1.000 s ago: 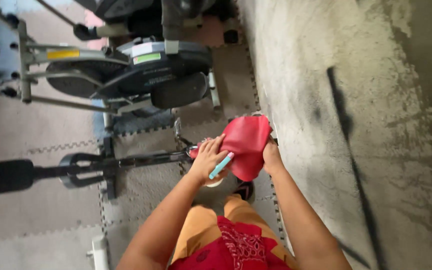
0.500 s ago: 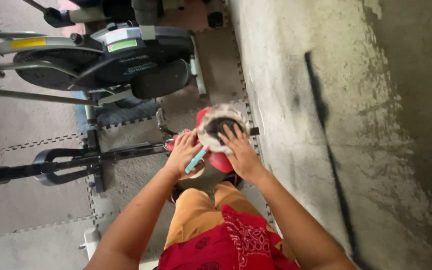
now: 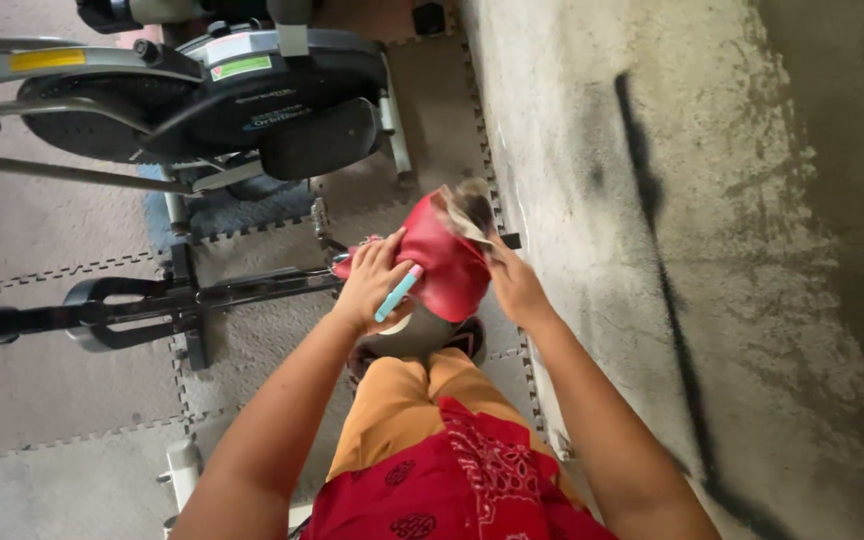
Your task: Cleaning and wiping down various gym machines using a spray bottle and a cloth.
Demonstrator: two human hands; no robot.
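I hold a red padded item (image 3: 444, 268) in front of me at waist height; a pale, worn flap or lining (image 3: 467, 210) shows at its top. My left hand (image 3: 370, 285) grips its left side and also pinches a short turquoise stick (image 3: 398, 293) against it. My right hand (image 3: 517, 290) holds the right side, fingers at the pale flap. What the red item is, I cannot tell for sure. Below it I see my orange shorts (image 3: 402, 400), red patterned shirt (image 3: 452, 490) and a dark shoe (image 3: 467, 340).
A black exercise bike (image 3: 202, 90) stands at the upper left, its low black base bar (image 3: 152, 300) running across grey interlocking foam mats (image 3: 52, 400). A rough, stained concrete wall (image 3: 672, 200) fills the right side, close to my right arm.
The red item has turned: its dark opening faced me half a second ago, now its red side and pale flap show. Both hands stayed on it and shifted slightly right.
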